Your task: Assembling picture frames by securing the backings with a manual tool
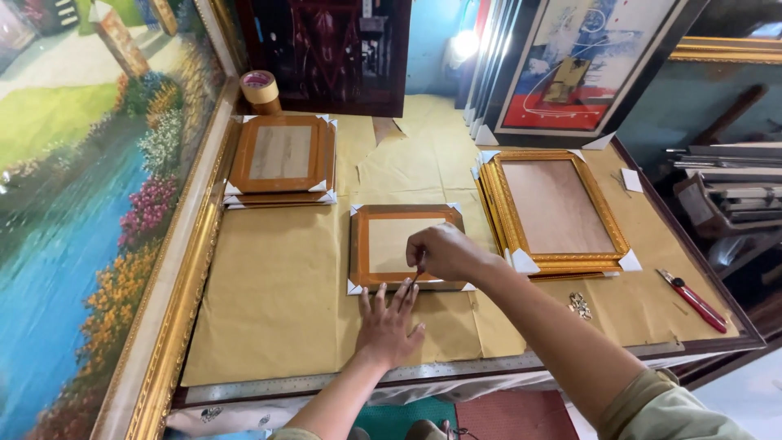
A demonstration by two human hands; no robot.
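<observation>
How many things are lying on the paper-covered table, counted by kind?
Brown picture frame stacks: 2
Gold frame stack: 1
Tape roll: 1
Red-handled cutter: 1
Pile of small metal bits: 1
Total: 6

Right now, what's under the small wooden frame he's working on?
Brown paper covering the table lies under the small wooden frame. The left hand presses flat beside its near edge; the right hand hides part of the frame's lower rail.

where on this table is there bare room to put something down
Bare brown paper lies between the big painting's gold frame and the small orange frame. Crowded: right side, with the gold frame stack, red-handled tool and small metal bits.
</observation>
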